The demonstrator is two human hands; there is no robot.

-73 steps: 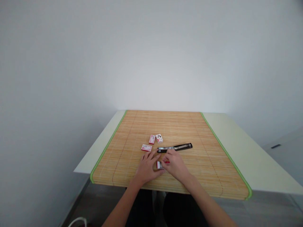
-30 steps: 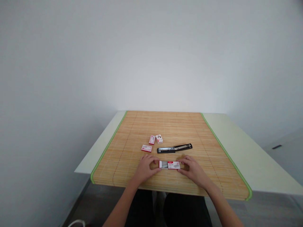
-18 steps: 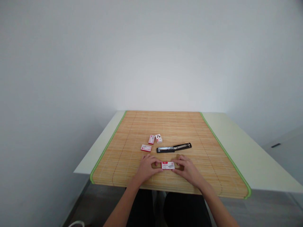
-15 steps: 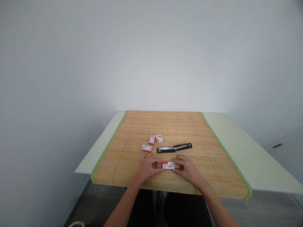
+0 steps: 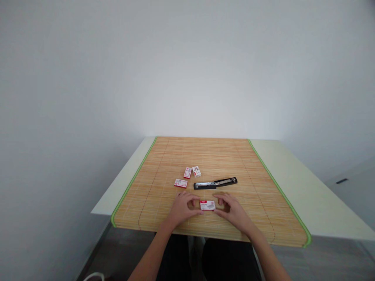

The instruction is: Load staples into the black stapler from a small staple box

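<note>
Clamped on a small white-and-red cardboard box [image 5: 208,205] from both ends: left hand [image 5: 181,208] pinching its left end, right hand [image 5: 234,210] its right, fingertips closed against it. Held low over the woven bamboo mat with green edging [image 5: 164,164] on the pale worktop [image 5: 293,175], near the front edge. Just behind, a long black-and-silver stapler [image 5: 215,182] opened flat. Farther back-left, three small red-and-white boxes [image 5: 181,183], lying apart.
</note>
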